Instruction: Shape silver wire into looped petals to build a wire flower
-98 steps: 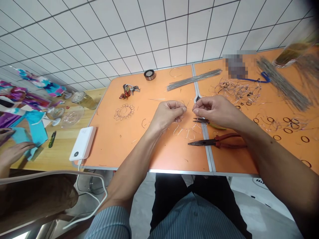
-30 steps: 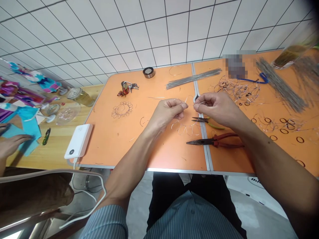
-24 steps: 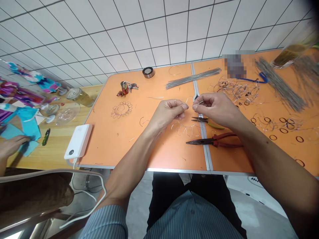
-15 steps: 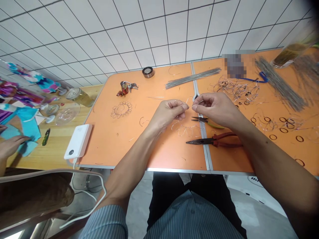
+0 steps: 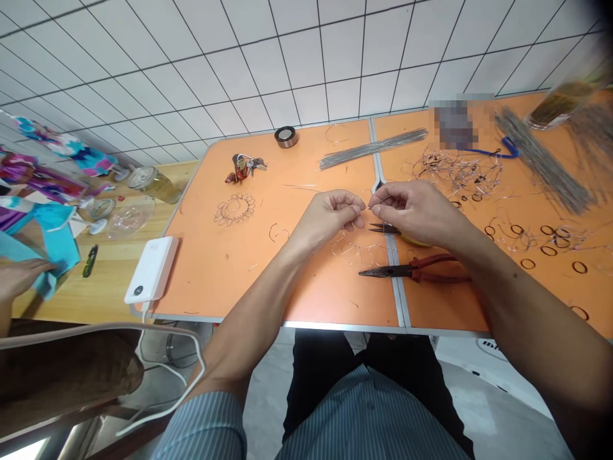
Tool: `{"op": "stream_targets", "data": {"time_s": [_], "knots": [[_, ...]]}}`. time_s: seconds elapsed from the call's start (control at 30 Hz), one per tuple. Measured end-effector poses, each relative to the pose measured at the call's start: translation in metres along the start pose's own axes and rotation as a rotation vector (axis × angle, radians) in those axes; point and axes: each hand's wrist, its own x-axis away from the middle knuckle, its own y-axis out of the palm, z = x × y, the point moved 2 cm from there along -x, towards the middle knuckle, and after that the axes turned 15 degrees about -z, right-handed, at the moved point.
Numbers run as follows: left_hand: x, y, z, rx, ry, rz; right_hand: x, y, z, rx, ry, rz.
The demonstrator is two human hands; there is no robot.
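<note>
**Fingertips almost met over the fine wire**

My left hand (image 5: 332, 218) and right hand (image 5: 414, 207) each pinch, thumb to forefinger, at a thin wire (image 5: 366, 206). Three seconds ago a clear gap parted the fingertips; now they are nearly touching, the wire between them. A string of wire loops (image 5: 360, 249) shows just below; cannot tell whether it hangs from my fingers or lies flat. Small pliers (image 5: 384, 228) and red-handled pliers (image 5: 438, 268) unmoved, near my right hand.

Surface: orange table (image 5: 249, 275). Left of me, a petalled wire ring (image 5: 234, 209), keys (image 5: 246, 167), a white power bank (image 5: 152, 269). Beyond my hands, a straight wire bundle (image 5: 373, 148); right, tangled wire (image 5: 460, 172) and dark rings (image 5: 527, 264).

Room: tiled wall (image 5: 287, 64) ahead. Far left, a co-worker's hand (image 5: 22, 278) on turquoise cloth (image 5: 61, 236).
</note>
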Motion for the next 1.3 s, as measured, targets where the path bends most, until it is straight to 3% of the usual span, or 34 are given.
{"op": "stream_targets", "data": {"time_s": [0.3, 0.47, 0.77, 0.9, 1.03, 1.3], "knots": [[-0.002, 0.001, -0.001, -0.011, 0.003, -0.005, 0.000, 0.001, 0.003, 0.019, -0.013, -0.010], [-0.005, 0.001, -0.006, -0.005, 0.017, 0.057, -0.002, 0.003, 0.002, -0.006, -0.001, -0.034], [-0.001, -0.002, -0.004, 0.034, 0.021, 0.073, 0.001, 0.000, -0.007, -0.197, -0.004, -0.028], [0.001, -0.004, 0.002, 0.083, 0.008, 0.067, 0.002, -0.008, -0.001, -0.318, -0.066, 0.009], [0.000, -0.005, 0.003, 0.105, -0.027, 0.054, 0.000, -0.011, 0.010, -0.385, -0.040, 0.045], [-0.001, -0.003, -0.006, 0.144, -0.035, -0.024, -0.003, -0.003, 0.012, -0.700, 0.010, -0.169]]}}
